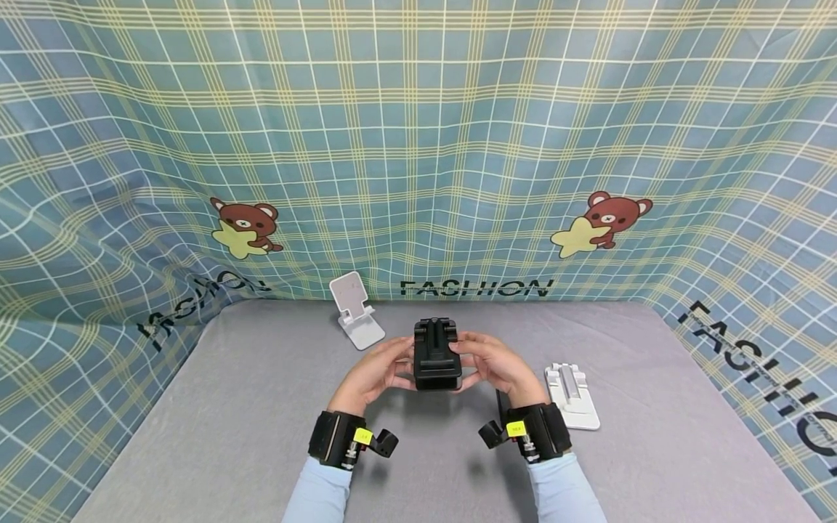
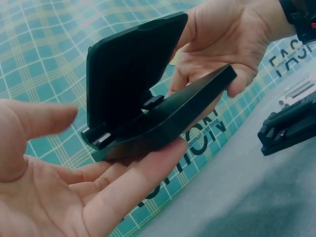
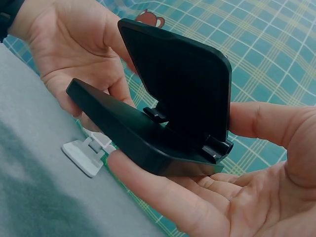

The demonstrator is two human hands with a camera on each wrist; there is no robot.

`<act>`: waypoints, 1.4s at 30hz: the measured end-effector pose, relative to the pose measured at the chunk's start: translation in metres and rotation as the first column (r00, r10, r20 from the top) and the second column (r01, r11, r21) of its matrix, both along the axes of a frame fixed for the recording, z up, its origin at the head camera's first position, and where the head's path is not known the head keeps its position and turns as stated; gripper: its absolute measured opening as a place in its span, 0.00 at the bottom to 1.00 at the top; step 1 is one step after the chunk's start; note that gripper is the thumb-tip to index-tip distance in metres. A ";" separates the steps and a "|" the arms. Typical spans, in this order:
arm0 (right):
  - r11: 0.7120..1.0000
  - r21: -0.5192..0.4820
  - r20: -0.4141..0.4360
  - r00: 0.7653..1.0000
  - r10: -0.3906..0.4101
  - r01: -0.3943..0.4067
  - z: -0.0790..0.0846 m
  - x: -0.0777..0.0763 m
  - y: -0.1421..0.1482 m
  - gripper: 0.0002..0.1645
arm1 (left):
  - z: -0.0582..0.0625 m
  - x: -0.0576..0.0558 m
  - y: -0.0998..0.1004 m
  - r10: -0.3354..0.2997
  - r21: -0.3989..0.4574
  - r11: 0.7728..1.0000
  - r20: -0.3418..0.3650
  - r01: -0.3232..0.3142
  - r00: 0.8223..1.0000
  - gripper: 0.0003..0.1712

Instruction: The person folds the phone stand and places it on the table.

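Evidently the work is partway through: the black stand is up off the table, held between both hands, with its panel tilted well away from its base, so that the two make a wide wedge. The left hand grips one side and the right hand the other, each with fingers under the base; the right thumb meets the panel's edge in the right wrist view, while whether the left thumb touches it is hard to tell. Both tabs at the panel's lower edge stick out. Of the other pieces, the rear white stand stands unfolded near the curtain, the right-hand white stand lies folded flat, and a second black stand lies beside it, seemingly folded too, though the right arm hides most of it in the head view. If unfolding is the aim, one piece looks finished, the one in hand about half done, and two untouched; what remains for it would be settling the panel's angle and setting it down. A single moment cannot settle whether the panel is being raised or lowered.
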State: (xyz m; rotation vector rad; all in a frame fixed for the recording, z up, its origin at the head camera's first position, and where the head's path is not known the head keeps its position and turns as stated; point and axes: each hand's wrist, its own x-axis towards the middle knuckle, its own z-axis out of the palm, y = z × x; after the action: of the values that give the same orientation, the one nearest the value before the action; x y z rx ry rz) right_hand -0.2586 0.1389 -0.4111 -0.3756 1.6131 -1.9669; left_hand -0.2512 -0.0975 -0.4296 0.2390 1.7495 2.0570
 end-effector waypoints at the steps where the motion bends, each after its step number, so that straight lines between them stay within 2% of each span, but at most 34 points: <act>1: 1.000 -0.002 0.000 1.000 0.002 -0.002 0.000 0.000 0.000 0.35 | 0.000 0.000 0.000 0.002 -0.012 1.000 -0.004 -0.002 1.000 0.28; 14: 1.000 0.004 -0.012 1.000 0.020 -0.020 -0.001 0.000 0.000 0.32 | -0.001 0.002 0.002 0.011 -0.029 1.000 -0.057 -0.013 0.998 0.23; 22: 0.999 0.044 -0.037 0.999 -0.007 0.009 -0.005 -0.003 -0.001 0.32 | -0.004 0.001 0.006 0.030 -0.008 1.000 -0.073 -0.031 0.997 0.18; 27: 0.997 0.072 -0.062 0.998 -0.002 0.006 -0.009 -0.005 -0.001 0.28 | -0.006 0.001 0.008 0.052 -0.031 0.998 -0.073 -0.055 0.996 0.13; 30: 0.992 0.129 -0.077 0.997 -0.001 0.011 -0.011 -0.005 0.002 0.26 | -0.007 0.001 0.012 0.060 -0.058 0.996 -0.073 -0.065 0.995 0.13; 33: 0.976 0.213 -0.083 0.996 -0.013 0.031 -0.012 -0.004 0.006 0.22 | -0.010 0.002 0.016 0.053 -0.091 0.994 -0.069 -0.059 0.996 0.16; 37: 0.942 0.328 -0.089 0.995 -0.036 0.064 -0.014 -0.002 0.012 0.17 | -0.017 0.004 0.024 0.029 -0.139 0.990 -0.054 -0.036 0.998 0.18; 40: 0.900 0.425 -0.093 0.994 -0.064 0.098 -0.015 0.001 0.013 0.16 | -0.022 0.007 0.030 0.008 -0.176 0.984 -0.045 -0.015 0.999 0.17; 42: 0.864 0.489 -0.093 0.992 -0.082 0.118 -0.016 0.002 0.013 0.19 | -0.025 0.009 0.034 -0.006 -0.195 0.981 -0.035 -0.001 0.999 0.15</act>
State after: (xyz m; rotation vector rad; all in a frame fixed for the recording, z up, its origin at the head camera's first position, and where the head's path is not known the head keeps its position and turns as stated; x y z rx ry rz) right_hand -0.2566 0.1524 -0.4268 -0.1572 2.1396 -1.5382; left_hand -0.2426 -0.0639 -0.4545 0.2190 1.9555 1.8728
